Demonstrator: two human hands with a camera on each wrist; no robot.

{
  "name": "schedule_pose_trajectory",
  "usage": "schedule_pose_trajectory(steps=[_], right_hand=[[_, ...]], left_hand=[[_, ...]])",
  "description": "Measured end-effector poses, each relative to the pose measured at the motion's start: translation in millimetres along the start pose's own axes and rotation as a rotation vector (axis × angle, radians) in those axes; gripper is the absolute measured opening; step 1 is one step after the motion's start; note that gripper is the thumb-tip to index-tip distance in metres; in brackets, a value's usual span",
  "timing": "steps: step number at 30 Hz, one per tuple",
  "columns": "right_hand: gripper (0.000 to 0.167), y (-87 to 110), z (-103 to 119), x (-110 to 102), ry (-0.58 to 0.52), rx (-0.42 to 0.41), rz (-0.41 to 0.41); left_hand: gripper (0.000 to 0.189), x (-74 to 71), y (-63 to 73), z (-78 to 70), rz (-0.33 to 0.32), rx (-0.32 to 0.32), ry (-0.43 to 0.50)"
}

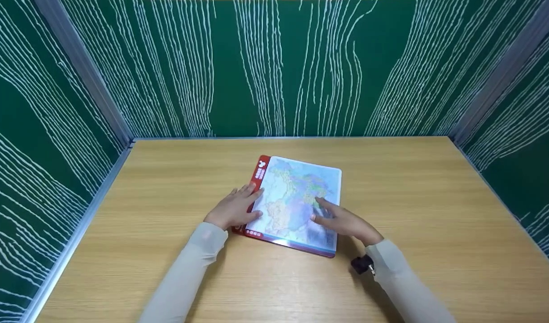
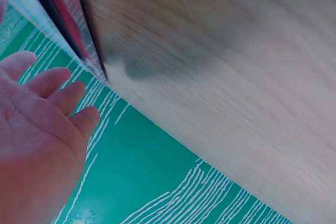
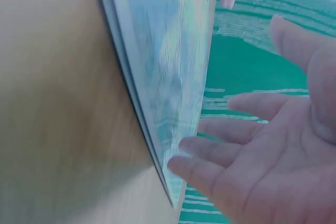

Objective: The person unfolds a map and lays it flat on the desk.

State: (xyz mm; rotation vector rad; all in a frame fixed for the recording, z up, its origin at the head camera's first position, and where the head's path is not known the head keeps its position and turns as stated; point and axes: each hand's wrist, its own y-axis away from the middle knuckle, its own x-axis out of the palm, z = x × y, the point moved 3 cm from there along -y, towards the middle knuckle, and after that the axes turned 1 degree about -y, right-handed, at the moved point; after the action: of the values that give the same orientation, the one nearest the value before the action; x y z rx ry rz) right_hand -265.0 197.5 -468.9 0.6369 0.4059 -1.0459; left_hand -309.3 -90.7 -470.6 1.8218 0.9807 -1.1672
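A thin rectangular map board (image 1: 285, 184) with a pale, coloured map face lies flat on the table, tilted slightly clockwise in the head view. Along its left side shows a red strip (image 1: 259, 172) with white print. My left hand (image 1: 234, 208) is at that left edge, fingers spread, fingertips overlapping the red strip. Over the map's right part is my right hand (image 1: 346, 222), its fingers extended and thumb apart. In the right wrist view the board's edge shows two thin layers (image 3: 131, 82), near the straight fingers. The left wrist view shows the left palm (image 2: 42, 114) beside the red edge.
The wooden table (image 1: 167, 179) runs to a green back wall (image 1: 229, 67) with white wavy lines. Similar side walls stand left and right, with grey metal posts (image 1: 86, 67) at the corners. A small black device (image 1: 362, 264) is at the right wrist.
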Motion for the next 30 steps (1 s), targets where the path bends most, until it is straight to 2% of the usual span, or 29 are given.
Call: schedule_pose_trajectory(steps=[6,12,19,30], right_hand=[[0.075,7.8,7.0,15.3,0.022,-0.053,-0.01],[0.078,12.7,13.3,26.6,0.098,-0.08,-0.006],[0.081,14.2,11.6,32.2,0.16,-0.055,0.0],[0.08,11.9,11.1,38.6,0.217,-0.031,-0.012]], left_hand=[[0.077,-1.0,-9.7,-0.4,0.021,0.003,-0.007],[0.076,2.1,-18.5,-0.4,0.049,-0.017,-0.032],[0.075,5.4,-22.2,-2.7,0.082,-0.045,-0.014],[0.073,6.4,-19.9,-5.6,0.114,-0.079,-0.008]])
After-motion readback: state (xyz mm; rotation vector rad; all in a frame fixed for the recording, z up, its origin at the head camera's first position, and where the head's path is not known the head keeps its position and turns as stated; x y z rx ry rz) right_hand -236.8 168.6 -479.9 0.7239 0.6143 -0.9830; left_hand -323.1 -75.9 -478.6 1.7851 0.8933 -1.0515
